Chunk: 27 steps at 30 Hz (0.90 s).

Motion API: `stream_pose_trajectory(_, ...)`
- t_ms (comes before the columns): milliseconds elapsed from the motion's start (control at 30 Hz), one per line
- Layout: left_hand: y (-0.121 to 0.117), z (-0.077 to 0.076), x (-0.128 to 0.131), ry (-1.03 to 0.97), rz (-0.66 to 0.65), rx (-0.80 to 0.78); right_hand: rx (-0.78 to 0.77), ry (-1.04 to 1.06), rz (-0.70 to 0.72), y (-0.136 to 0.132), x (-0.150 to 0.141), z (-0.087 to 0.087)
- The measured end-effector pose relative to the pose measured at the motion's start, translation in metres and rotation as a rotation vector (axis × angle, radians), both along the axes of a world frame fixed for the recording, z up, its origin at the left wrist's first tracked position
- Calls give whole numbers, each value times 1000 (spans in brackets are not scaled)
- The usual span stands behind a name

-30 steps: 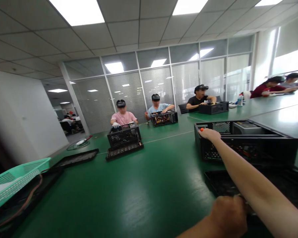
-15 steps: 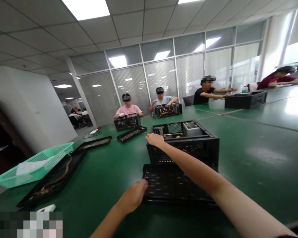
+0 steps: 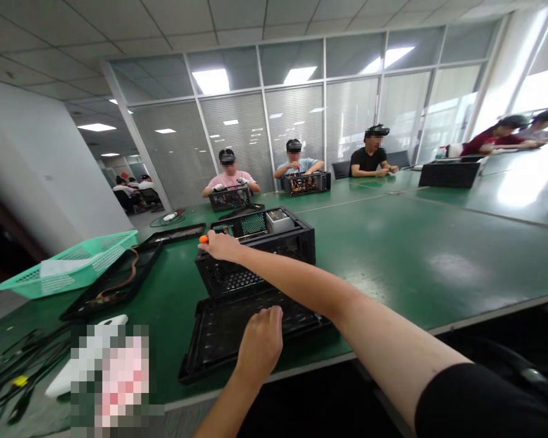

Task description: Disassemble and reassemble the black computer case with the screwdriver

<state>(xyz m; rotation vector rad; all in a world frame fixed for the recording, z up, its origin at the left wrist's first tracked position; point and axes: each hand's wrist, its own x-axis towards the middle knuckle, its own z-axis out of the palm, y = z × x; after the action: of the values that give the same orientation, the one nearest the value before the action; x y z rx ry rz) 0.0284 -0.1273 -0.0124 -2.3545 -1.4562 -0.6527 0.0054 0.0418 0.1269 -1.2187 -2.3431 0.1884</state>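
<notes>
A black computer case (image 3: 296,243) lies open on the green table in front of me, a silver power supply (image 3: 280,221) showing inside. My right hand (image 3: 223,246) is closed at the case's left upper edge, around a screwdriver (image 3: 204,239). Only its orange handle end pokes out plainly; the rest is mostly hidden by the hand. Against the case's near side rests a black slotted panel (image 3: 214,337). Over that panel my left hand (image 3: 261,340) is held with fingers curled closed. What it may hold is hidden.
On the left are a mint-green basket (image 3: 91,269), a long black panel (image 3: 119,280) with a cable, a white object (image 3: 66,371) and black cables (image 3: 27,365). Across the table, people work at other cases (image 3: 308,182). The table's near edge (image 3: 493,316) runs below my right arm.
My view has swung right, so the case and panel appear further left. The left hand has come off the panel's left edge and now is over it. The right hand still grips the screwdriver.
</notes>
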Motion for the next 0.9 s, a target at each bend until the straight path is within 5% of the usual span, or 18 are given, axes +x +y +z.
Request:
stream_pose_trajectory(167, 12, -3, -13, -40, 15, -11, 339, -33, -118, -7, 120, -4)
stream_pose_trajectory(267, 24, -1, -33, -21, -4, -21, 389, 169, -198, -9, 198, -13)
stream_pose_trajectory(367, 45, 4, -58, -56, -85, -55, 406, 492, -72, -19, 241, -40)
stream_pose_trajectory(500, 83, 14, -95, -195, -119, -213, 332, 771, 163, -37, 240, -88)
stream_pose_trajectory(633, 109, 26, -113, -384, -88, -605, 180, 1049, 226, -42, 223, -114)
stream_pose_trajectory(733, 117, 35, -103, -524, -118, -825, 106, 1195, 214, -39, 218, -114)
stream_pose_trajectory(900, 127, 39, -47, -530, -308, -1045, -113, 1403, 133, -31, 216, -110)
